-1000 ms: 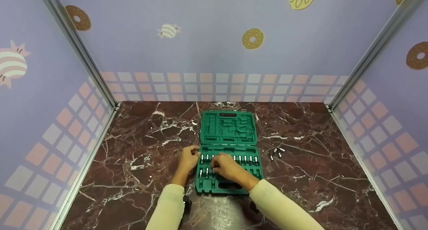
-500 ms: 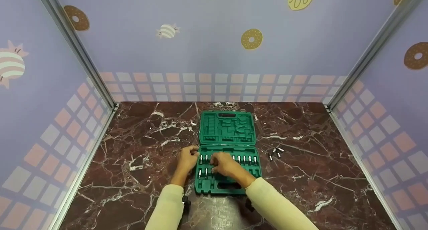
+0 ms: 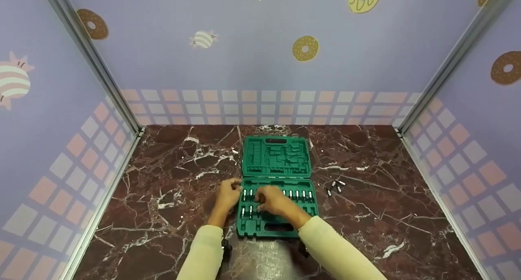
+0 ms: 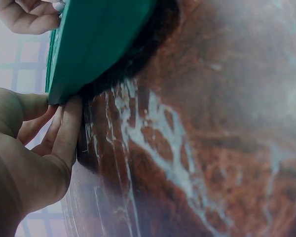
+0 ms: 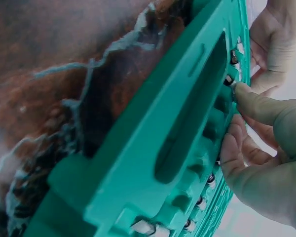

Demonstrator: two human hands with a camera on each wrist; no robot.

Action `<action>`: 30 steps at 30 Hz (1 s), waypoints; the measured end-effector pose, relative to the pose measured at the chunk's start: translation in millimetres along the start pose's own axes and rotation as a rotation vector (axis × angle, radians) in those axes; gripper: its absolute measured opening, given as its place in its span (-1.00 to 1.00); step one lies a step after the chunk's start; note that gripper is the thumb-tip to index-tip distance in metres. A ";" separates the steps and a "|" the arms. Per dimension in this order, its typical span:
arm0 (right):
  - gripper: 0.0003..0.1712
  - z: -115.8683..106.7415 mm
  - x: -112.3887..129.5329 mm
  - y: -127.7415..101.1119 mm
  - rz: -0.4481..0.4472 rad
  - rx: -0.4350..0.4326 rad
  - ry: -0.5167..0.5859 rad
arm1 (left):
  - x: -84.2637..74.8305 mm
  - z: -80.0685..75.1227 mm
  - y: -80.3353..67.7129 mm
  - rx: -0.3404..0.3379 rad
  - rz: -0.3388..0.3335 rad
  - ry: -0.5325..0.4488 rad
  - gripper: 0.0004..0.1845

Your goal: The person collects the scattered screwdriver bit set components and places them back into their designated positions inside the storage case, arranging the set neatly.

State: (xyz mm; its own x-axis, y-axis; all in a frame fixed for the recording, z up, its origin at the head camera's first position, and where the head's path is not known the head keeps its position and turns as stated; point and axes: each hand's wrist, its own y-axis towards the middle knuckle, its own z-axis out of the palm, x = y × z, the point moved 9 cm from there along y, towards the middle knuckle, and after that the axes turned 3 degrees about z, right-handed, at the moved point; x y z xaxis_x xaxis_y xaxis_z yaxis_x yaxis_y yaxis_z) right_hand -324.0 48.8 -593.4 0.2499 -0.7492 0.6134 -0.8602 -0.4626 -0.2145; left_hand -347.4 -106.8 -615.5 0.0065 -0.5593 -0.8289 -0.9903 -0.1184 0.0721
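Head view: the open green tool case (image 3: 277, 186) lies on the counter (image 3: 163, 198), long axis running away from the person. The left hand (image 3: 229, 192) grips its left edge; the right hand (image 3: 273, 201), nearer the sockets (image 3: 299, 195), covers the tray's middle.

Left wrist view: curled fingers (image 4: 64, 133) touch the case edge just beside them.

Right wrist view: the grip is narrow, fingertips (image 5: 246, 94) pinching a socket directly beneath.

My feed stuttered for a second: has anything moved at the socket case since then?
Nothing visibly changed. The left hand rests at the edge of the green socket case, the right hand over its socket rows, and the loose sockets lie on the marble table.
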 end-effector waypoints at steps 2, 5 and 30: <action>-0.76 0.2 1.2 0.9 -0.014 -0.005 -0.015 | 0.3 -0.5 0.1 0.002 -0.002 -0.002 -0.80; -0.76 0.7 2.0 1.4 -0.022 -0.005 -0.015 | 1.3 -1.0 -0.1 0.007 -0.010 -0.004 -0.80; -0.95 1.9 19.0 -17.3 -0.237 -0.175 -0.203 | 0.9 -1.2 -1.4 0.020 -0.012 -0.011 -0.79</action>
State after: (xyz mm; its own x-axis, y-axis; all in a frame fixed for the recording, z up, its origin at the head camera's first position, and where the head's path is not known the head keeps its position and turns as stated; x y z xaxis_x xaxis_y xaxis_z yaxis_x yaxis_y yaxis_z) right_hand -303.5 41.7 -579.4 0.5196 -0.7178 0.4634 -0.8266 -0.5596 0.0601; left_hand -345.9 -108.2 -615.7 0.0175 -0.5486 -0.8359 -0.9927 -0.1091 0.0508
